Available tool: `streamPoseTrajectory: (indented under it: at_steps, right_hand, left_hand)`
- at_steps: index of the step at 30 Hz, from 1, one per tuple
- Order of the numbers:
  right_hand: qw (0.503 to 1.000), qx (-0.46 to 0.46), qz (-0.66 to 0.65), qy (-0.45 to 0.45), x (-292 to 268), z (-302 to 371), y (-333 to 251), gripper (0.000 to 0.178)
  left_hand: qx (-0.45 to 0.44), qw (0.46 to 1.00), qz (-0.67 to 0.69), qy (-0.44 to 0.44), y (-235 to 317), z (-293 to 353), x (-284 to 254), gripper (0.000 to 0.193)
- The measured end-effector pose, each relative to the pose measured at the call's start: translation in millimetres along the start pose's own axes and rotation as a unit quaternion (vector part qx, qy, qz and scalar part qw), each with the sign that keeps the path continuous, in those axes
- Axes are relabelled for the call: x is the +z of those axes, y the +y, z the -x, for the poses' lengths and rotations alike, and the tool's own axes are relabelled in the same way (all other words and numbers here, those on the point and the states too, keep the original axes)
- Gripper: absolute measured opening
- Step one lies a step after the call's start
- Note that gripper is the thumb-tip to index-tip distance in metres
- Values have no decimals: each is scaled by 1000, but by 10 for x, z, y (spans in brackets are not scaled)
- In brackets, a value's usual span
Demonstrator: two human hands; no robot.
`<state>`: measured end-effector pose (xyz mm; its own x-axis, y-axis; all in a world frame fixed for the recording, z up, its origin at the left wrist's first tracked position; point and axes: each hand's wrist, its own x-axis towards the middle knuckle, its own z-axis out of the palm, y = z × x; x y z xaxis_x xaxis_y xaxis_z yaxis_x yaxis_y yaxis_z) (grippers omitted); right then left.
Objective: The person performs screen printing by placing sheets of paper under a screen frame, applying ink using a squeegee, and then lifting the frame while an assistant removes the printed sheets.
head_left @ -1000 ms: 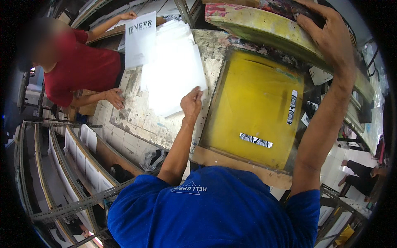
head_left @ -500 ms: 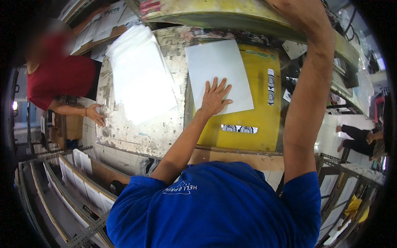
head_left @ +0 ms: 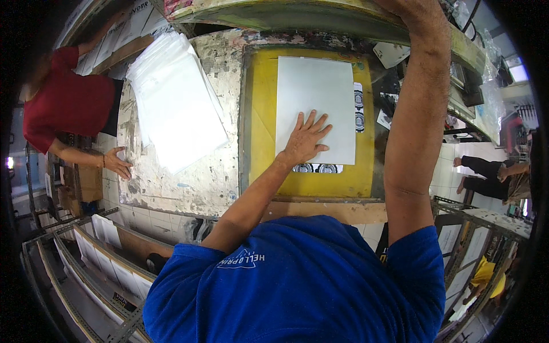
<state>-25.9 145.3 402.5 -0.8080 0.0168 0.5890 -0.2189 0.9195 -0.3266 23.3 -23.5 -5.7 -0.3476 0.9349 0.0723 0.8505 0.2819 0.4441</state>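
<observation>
My left hand (head_left: 307, 139) lies flat on a white sheet (head_left: 315, 86), its fingers spread. The sheet sits on a yellow board (head_left: 265, 131), nearly squared to it. Two printed black-and-white strips are by the sheet's edges: one strip (head_left: 359, 108) along the right side, another strip (head_left: 329, 168) at the near side. My right arm reaches up to a raised, paint-stained frame (head_left: 320, 30) at the far side. My right hand (head_left: 413, 10) is at that frame, cut off by the picture's top edge, so its fingers are hidden.
A fanned stack of white sheets (head_left: 177, 108) covers the left part of the stained table (head_left: 220, 188). Beyond it, a co-worker in a red shirt (head_left: 74, 106) has one hand (head_left: 117, 164) by the table's edge. Racks (head_left: 86, 251) stand at lower left; another person sits far right.
My left hand has slid the sheet right and turned it straighter on the yellow board, now up to the printed strips. The co-worker's other arm has reached out toward the shelf behind.
</observation>
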Motion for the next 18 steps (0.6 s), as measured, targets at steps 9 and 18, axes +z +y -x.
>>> streamPoseTrajectory:
  at_steps: [9, 18]
  right_hand:
    - [1000, -4, 11, 3, 28, 54, -74, 38]
    - [999, 35, 7, -24, 108, 433, -168, 40]
  left_hand:
    - [22, 1000, -3, 7, 9, 36, 50, 71]
    - [-40, 942, 205, 264, 128, 270, -664, 86]
